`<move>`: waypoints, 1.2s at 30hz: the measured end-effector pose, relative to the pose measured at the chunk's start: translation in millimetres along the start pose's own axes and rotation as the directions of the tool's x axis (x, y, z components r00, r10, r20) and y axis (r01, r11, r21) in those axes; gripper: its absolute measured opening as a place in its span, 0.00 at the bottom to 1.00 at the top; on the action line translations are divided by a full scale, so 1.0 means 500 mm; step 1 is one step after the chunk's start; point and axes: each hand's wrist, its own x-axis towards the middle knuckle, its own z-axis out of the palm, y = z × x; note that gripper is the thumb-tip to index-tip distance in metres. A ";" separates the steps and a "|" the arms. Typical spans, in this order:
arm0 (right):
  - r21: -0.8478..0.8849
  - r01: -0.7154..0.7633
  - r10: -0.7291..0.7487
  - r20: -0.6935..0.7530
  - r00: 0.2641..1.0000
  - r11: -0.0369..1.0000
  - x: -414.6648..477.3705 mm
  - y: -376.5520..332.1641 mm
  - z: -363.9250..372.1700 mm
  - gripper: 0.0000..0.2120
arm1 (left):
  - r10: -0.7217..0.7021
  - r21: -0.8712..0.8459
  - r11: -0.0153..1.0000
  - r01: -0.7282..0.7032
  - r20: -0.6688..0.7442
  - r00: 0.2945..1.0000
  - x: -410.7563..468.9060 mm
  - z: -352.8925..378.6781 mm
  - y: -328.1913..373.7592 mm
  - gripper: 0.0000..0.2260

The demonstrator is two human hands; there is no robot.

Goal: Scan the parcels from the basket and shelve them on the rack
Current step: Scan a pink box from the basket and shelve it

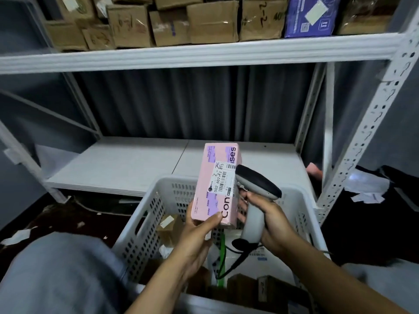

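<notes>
The fingers of the left hand are curled round the lower end of a pink rectangular cardboard box. The thumb lies across the near face, and the other fingers reach behind the box and are mostly hidden. The box stands nearly upright in this grip, with its top leaning slightly right. A white printed barcode label sits on its near face, above the thumb.

The fingers of the right hand are wrapped closed round the handle of a grey and black handheld barcode scanner. The scanner's dark head rises above these fingers and sits just beside the right edge of the label. Whether the head touches the box cannot be told. A black cable runs down from the base of the handle, below the right hand.

Both hands and the box are held above a white perforated plastic basket. Inside it, below the fingers, lie a small brown cardboard parcel, a white flat parcel and further brown parcels nearer the person.

Beyond the fingers stands a white metal rack. Its lower shelf lies directly behind the basket. Its upper shelf, well above the hands, carries a row of brown cardboard boxes and a purple wrapped parcel.

Left of the left hand is the person's knee in grey fabric. Farther left, white paper scraps lie on the dark floor.
</notes>
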 end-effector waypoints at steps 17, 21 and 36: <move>-0.802 0.015 0.014 0.029 0.999 0.597 0.006 -0.095 -0.004 0.08 | 0.266 0.307 0.935 -0.177 -0.277 0.923 0.072 -0.170 0.065 0.28; -0.857 0.026 0.014 0.039 0.999 0.514 -0.002 -0.104 -0.001 0.08 | 0.265 0.347 0.924 -0.160 -0.280 0.923 0.075 -0.175 0.063 0.29; -0.858 0.029 -0.011 0.027 1.000 0.512 -0.002 -0.108 0.006 0.09 | 0.293 0.415 0.891 -0.185 -0.213 0.932 0.081 -0.178 0.057 0.30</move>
